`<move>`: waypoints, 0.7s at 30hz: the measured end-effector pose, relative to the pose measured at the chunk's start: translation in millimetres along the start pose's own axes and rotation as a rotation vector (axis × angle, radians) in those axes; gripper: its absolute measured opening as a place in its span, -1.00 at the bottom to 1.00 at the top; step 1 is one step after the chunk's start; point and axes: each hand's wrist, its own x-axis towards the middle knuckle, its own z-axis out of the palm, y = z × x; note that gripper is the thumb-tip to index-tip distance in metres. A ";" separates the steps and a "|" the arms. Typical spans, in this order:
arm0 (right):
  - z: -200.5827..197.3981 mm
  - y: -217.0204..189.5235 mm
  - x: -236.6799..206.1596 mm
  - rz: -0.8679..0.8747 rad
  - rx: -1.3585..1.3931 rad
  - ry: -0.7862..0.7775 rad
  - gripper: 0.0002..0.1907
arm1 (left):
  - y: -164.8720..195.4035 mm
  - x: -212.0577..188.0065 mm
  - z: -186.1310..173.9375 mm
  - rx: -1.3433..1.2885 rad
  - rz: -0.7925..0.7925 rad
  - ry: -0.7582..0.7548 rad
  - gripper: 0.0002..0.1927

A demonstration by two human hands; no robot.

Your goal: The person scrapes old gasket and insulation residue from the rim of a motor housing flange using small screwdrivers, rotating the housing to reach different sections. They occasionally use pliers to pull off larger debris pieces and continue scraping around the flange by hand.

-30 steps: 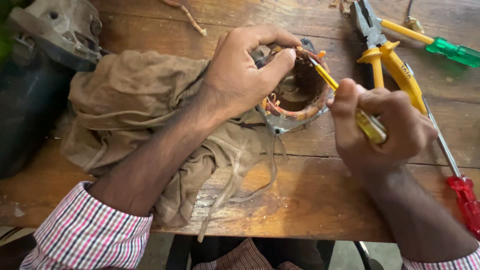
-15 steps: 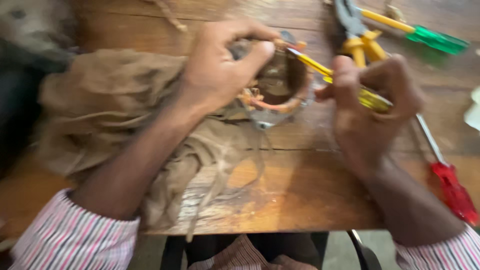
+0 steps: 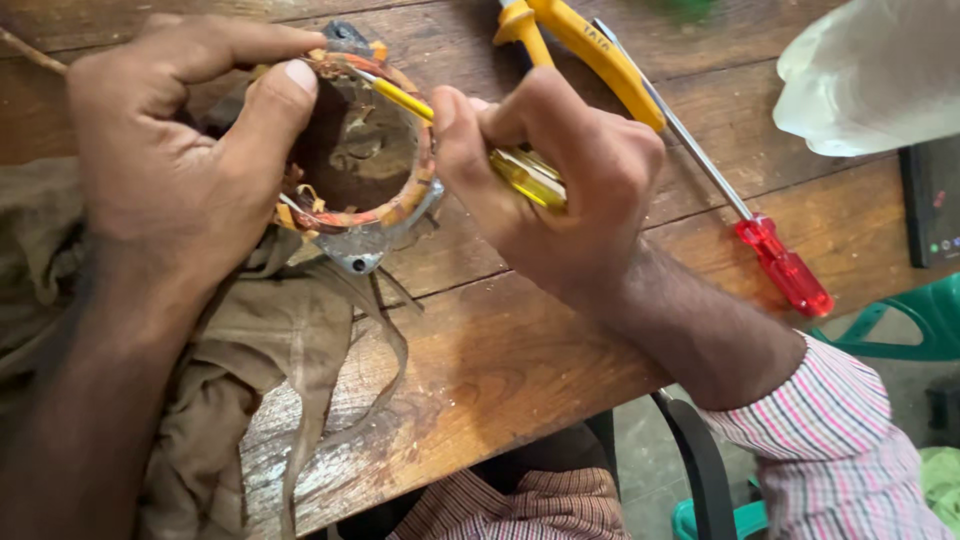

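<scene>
My left hand (image 3: 175, 150) grips a round motor stator (image 3: 360, 150) with copper windings, thumb on its near rim and fingers over the far edge. It rests on a wooden table (image 3: 520, 340), partly on a brown rag (image 3: 260, 400). My right hand (image 3: 560, 190) is closed around a yellow-handled screwdriver (image 3: 520, 172). The screwdriver's yellow shaft runs up-left and meets the stator's upper rim; its tip is hidden there.
Yellow-handled pliers (image 3: 590, 50) lie just behind my right hand. A red-handled screwdriver (image 3: 760, 240) lies to the right. A crumpled clear plastic bag (image 3: 870, 70) and a dark device (image 3: 935, 200) sit at the right edge. A green plastic stool (image 3: 900, 320) stands beyond the table edge.
The view has closed in and swung right. Both hands keep their grips; the screwdriver stays against the stator's rim.
</scene>
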 end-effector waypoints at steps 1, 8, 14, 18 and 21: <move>0.7 2.0 0.0 0.011 0.031 -0.004 -0.71 | -2.5 -1.0 -0.5 -0.036 -0.055 0.005 -0.80; 5.1 11.6 -6.0 0.176 0.063 0.024 -0.64 | -13.8 -1.3 2.4 -0.079 -0.074 0.062 -0.85; -5.9 18.7 -12.2 0.333 0.312 -0.003 -0.66 | -23.9 -6.3 19.1 -0.205 -0.125 0.095 -0.83; -10.8 18.5 -13.8 0.231 0.230 -0.039 -0.61 | -24.5 -4.5 21.2 -0.250 -0.190 0.060 -0.80; -13.1 12.5 -15.0 0.052 0.007 -0.100 -0.66 | -20.5 -2.7 20.1 -0.095 -0.130 0.092 -0.80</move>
